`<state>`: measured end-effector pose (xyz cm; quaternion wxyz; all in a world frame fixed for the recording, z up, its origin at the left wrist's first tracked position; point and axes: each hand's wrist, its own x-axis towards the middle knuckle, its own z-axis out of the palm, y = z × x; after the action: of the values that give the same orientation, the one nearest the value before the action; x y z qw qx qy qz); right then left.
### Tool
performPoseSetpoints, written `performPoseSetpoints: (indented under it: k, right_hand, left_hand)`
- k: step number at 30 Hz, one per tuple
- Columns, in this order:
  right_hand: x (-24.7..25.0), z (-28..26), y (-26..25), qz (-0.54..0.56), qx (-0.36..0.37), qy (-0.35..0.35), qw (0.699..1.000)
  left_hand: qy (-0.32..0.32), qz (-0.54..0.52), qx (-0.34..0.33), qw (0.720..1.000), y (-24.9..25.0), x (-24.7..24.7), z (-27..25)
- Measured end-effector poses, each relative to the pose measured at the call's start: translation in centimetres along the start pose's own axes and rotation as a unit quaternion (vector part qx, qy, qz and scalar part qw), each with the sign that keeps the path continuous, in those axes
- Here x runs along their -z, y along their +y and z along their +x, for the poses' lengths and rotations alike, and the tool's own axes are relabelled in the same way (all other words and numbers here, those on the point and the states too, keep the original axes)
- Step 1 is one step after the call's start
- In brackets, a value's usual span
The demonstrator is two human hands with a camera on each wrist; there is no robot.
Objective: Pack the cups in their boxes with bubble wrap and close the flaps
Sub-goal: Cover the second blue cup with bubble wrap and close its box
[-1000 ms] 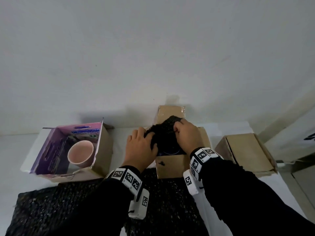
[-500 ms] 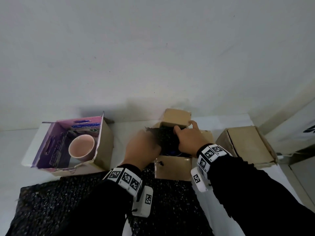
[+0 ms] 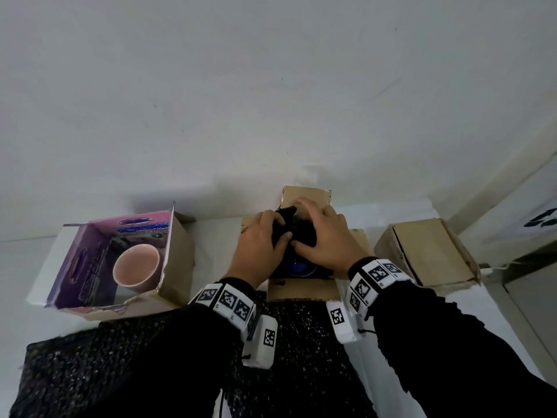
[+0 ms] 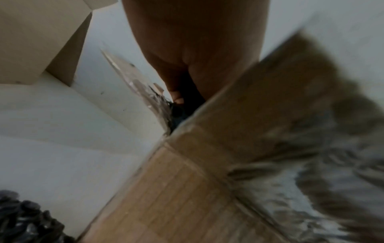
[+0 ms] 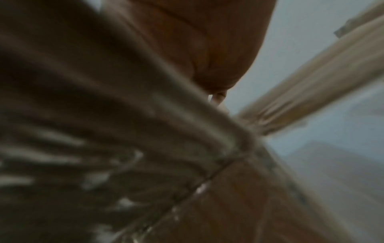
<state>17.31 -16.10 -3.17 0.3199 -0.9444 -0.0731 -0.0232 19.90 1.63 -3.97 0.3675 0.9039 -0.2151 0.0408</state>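
A brown middle box (image 3: 301,289) stands open, its back flap (image 3: 307,196) upright against the wall. A wad of black bubble wrap (image 3: 304,236) fills its mouth, and a bit of blue cup (image 3: 297,267) shows under it. My left hand (image 3: 265,236) curls round the wad's left side. My right hand (image 3: 319,233) lies over its top and right side, thumb tucked against it. In the left wrist view my palm (image 4: 197,41) reaches over the box corner (image 4: 187,164). The right wrist view is blurred. A pink cup (image 3: 135,268) sits unwrapped in the purple-lined box (image 3: 177,251) at the left.
A closed brown box (image 3: 428,251) stands to the right, near the table's right edge. A large sheet of black bubble wrap (image 3: 90,372) lies on the white table in front of the boxes, under my forearms. The wall rises right behind the boxes.
The wad stood above the box a second ago and has gone down into it. My right hand has moved over its top, toward the back flap.
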Motion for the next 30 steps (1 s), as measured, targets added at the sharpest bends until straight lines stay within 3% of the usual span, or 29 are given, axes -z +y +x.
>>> performPoseSetpoints:
  k: [5, 7, 9, 15, 21, 26, 30]
  right_hand:
    - [-0.8, 1.0, 1.6, 0.071, -0.019, 0.090, 0.993]
    - [-1.0, 1.0, 1.9, 0.018, -0.007, 0.117, 0.993]
    - [-1.1, 0.9, 1.9, -0.047, 0.007, 0.125, 0.991]
    - [-2.6, 1.0, 2.6, -0.212, 0.069, 0.067, 0.972]
    - [-2.3, 1.3, 2.1, -0.299, 0.091, -0.007, 0.950]
    - [-3.2, 0.8, 2.0, -0.351, 0.056, -0.078, 0.931]
    - [-3.3, 0.7, 1.8, -0.328, 0.045, -0.035, 0.943]
  left_hand:
    - [-0.007, -0.003, -0.028, 1.000, -0.6, -0.4, 0.2]
    - [-0.005, 0.008, -0.034, 0.999, -0.8, -0.2, 0.2]
    - [-0.014, 0.088, -0.074, 0.993, -1.2, -0.5, 0.4]
    - [-0.060, 0.341, -0.123, 0.930, -1.4, -1.7, 0.2]
    - [-0.088, 0.424, -0.052, 0.900, -0.7, -2.0, -0.5]
    - [-0.031, 0.404, -0.051, 0.913, -0.2, -1.7, -0.5]
    - [-0.011, 0.415, -0.073, 0.907, -0.6, -1.6, -1.1]
